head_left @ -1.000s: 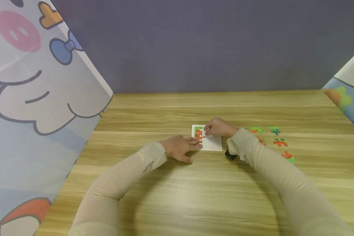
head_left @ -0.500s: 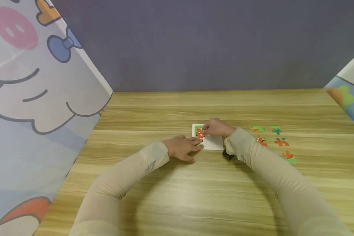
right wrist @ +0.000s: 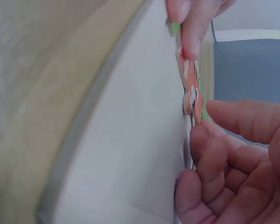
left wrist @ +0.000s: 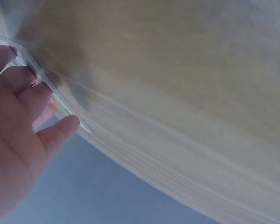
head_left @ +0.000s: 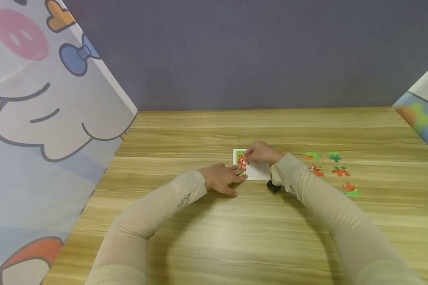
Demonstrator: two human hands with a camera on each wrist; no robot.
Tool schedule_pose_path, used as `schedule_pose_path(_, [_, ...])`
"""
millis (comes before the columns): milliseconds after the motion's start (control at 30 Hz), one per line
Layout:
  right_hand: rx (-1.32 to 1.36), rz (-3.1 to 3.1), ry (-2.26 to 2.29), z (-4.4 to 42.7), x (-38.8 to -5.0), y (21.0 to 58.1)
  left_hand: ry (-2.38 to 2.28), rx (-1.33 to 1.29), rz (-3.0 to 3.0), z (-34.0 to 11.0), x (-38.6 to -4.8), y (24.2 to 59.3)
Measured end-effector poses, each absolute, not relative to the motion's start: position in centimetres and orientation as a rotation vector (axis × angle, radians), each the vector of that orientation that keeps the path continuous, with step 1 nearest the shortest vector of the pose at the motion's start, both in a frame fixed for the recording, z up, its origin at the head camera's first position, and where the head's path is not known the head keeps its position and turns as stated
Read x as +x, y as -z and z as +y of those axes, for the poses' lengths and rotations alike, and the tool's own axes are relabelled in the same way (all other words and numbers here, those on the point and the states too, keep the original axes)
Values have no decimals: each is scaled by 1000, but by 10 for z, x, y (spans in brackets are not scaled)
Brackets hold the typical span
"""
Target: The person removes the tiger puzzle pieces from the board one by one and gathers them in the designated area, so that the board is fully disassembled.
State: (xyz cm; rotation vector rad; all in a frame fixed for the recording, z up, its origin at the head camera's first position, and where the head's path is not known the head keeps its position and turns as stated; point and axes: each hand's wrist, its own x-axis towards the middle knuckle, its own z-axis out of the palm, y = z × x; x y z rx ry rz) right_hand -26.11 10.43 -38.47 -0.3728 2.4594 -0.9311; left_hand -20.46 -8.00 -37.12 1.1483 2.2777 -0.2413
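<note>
A white puzzle tray [head_left: 258, 174] lies on the table, its left part filled with joined pieces of an orange tiger face [head_left: 241, 161] on green. My left hand [head_left: 221, 179] rests with spread, straight fingers on the lower left of the tray and the joined pieces. Beside the tiger face, my right hand [head_left: 263, 152] has its fingers curled, with thumb and forefinger at a puzzle piece mostly hidden by them. In the right wrist view the right hand [right wrist: 238, 163] is close against the joined pieces [right wrist: 192, 88], seen nearly edge-on.
Several loose puzzle pieces lie right of the tray, among them a green one [head_left: 334, 156], a striped orange one [head_left: 341, 171] and an orange-green one [head_left: 350, 189]. A black object [head_left: 274, 186] sits at the right wrist. A grey panel [head_left: 264, 55] stands behind the table [head_left: 214, 245].
My right hand has shifted slightly left toward the tiger face, and its fingers stay at the joined pieces. The left hand keeps its place on the tray. The head view has moved slightly.
</note>
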Motion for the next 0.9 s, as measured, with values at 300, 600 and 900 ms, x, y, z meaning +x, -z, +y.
schedule_pose_path(300, [-233,2444,1133,104,-260,390,245,1133,2275,-78,-204,371])
schedule_pose_path(600, [-224,2409,1267,98,-256,391,255,1136,2271,-77,-205,371])
schedule_pose_path(900, [-214,2398,1342,97,-257,395,250,1135,2268,-77,-206,370])
